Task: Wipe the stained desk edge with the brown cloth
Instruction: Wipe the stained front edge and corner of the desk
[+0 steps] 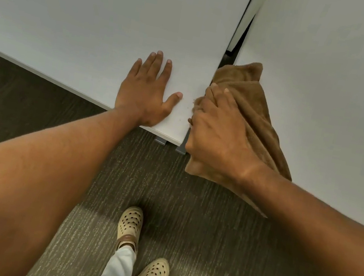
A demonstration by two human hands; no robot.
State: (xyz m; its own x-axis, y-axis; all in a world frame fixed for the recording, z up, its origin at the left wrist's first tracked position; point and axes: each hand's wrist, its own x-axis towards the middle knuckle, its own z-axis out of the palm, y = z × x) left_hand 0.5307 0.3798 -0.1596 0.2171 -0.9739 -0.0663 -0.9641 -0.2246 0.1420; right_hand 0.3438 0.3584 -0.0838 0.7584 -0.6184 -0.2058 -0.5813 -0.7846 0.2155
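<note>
No text, label, brand, number or sign can be read anywhere in the view; the white desk tops are blank; the brown cloth shows no tag or print; the perforated clogs show no legible mark
</note>
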